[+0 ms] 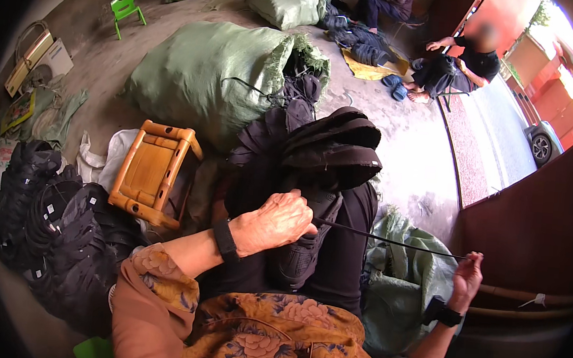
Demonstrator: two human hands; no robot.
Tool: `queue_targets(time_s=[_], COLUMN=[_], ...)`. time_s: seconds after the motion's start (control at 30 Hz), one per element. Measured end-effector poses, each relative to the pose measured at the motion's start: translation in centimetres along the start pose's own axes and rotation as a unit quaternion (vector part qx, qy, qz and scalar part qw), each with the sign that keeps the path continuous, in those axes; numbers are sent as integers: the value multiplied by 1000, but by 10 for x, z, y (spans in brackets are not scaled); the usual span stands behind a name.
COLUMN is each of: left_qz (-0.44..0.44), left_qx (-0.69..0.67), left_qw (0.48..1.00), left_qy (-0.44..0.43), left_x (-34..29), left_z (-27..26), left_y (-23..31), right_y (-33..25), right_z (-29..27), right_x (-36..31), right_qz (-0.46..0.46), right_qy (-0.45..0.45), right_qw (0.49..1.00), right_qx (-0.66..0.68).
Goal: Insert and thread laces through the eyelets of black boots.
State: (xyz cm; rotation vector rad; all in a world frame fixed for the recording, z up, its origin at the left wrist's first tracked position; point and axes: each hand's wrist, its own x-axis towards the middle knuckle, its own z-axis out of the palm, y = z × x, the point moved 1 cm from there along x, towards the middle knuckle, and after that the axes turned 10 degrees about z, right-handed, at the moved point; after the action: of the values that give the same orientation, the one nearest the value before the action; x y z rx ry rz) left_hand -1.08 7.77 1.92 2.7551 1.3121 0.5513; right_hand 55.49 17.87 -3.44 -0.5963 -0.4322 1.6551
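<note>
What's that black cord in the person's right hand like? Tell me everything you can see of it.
The black cord is long, thin and plain, apparently textile, like a shoelace. It runs nearly straight, seemingly taut, from the black shoe beside the left hand to the right hand, whose fingertips pinch it. In view, it crosses in front of the green sack. How it joins the shoe is unclear.

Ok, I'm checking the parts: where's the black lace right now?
In the head view, the black lace runs right of centre, from beside the left hand to the right hand.
</note>
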Motion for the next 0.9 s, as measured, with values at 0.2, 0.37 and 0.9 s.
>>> queue_targets(time_s=[0.2, 0.37, 0.9], left_qz=[-6, -123, -176], left_qx=[35, -166, -716], left_qw=[999, 974, 665], left_qy=[35, 90, 117], left_x=[7, 6, -25], left_z=[8, 1, -49], left_y=[-1, -8, -38], right_y=[-88, -44, -14], right_z=[-5, -14, -72], right_x=[-41, -39, 20], right_qz=[-97, -30, -45], right_qy=[33, 24, 240], right_qw=[994, 996, 969], right_qx=[-41, -82, 43])
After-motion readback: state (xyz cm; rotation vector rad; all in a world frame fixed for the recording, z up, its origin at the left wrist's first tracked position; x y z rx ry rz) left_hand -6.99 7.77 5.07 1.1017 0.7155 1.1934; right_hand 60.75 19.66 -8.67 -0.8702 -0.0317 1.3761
